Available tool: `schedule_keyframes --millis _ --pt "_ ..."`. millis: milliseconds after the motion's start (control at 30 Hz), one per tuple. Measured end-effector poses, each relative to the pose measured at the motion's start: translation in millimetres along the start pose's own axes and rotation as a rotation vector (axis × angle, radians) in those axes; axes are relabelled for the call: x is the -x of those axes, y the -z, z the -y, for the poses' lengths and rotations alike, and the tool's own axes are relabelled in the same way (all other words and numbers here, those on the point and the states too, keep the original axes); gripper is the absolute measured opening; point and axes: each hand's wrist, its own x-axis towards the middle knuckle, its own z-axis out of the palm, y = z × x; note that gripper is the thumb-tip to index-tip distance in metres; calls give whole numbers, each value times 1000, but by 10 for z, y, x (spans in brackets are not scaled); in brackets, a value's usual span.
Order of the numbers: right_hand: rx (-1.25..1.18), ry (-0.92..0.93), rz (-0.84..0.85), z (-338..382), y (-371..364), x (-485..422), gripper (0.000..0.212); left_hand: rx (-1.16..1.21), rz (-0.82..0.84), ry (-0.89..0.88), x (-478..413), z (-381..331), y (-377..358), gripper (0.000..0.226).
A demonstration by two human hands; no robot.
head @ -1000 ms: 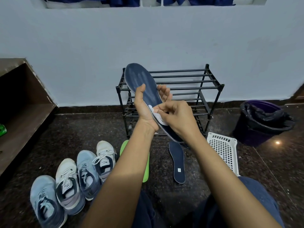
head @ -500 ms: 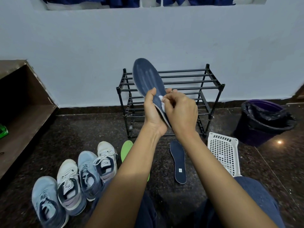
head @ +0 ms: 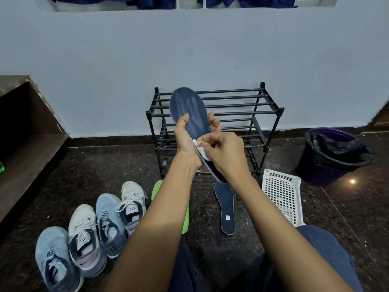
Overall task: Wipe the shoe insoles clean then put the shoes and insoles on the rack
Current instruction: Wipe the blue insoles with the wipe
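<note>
Your left forearm (head: 164, 218) hides most of the green insole (head: 156, 189); your right hand (head: 229, 154) covers much of the wipe (head: 203, 154); the label (head: 227, 217) on the floor insole (head: 225, 204) is too small to read.

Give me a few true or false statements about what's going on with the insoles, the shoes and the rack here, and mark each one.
1. The left hand holds a dark blue insole up in front of the rack. True.
2. The right hand is empty. False: it pinches a white wipe against that insole.
3. The four shoes stand on the rack. False: they stand on the floor, left of the rack.
4. A second dark blue insole lies on the floor. True.
5. The bin has a white liner. False: its liner is black.
</note>
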Motion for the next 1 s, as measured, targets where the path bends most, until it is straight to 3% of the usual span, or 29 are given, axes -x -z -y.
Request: schedule_keyframes --millis 167,333,633,867,1000 --pt "5 16 -135 17 -98 -99 7 22 3 -13 32 72 -24 53" --pt "180 77 -203 -25 -118 -150 10 -97 -51 30 71 114 -7 49" --pt "-27 3 157 8 71 4 6 41 13 12 38 -46 40 52" --pt "113 28 -90 7 -101 -22 11 -38 -37 10 75 38 -15 54" --pt "282 146 -196 76 -142 -64 11 -91 -97 45 104 80 13 70"
